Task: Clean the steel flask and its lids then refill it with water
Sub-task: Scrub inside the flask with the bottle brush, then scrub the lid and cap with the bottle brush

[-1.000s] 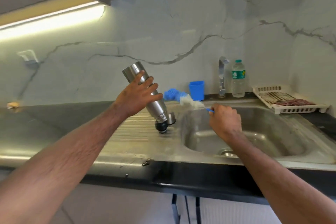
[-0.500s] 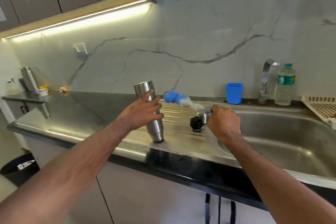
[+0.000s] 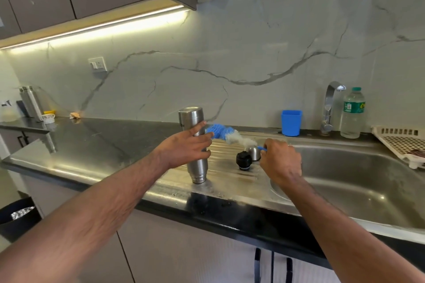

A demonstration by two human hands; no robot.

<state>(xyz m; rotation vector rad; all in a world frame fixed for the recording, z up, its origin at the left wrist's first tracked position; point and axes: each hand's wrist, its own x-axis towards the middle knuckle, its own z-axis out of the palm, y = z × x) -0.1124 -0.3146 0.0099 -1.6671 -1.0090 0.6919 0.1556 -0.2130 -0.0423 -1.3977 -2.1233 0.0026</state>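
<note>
Left hand (image 3: 184, 148), at frame centre, is laid against the flask (image 3: 195, 145) with fingers nearly straight, apparently to steady it; the flask is stood mouth-down on the ribbed tabletop (image 3: 230, 174), presumably to drain. Right hand (image 3: 280, 161) is closed round the brush (image 3: 230, 135) handle. Two lids (image 3: 247, 158) are left just right of the flask, beside the sink (image 3: 345, 190), probably awaiting scrubbing.

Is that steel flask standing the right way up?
No. The cylindrical steel flask stands upside down, narrow neck on the ribbed steel draining board.
</note>
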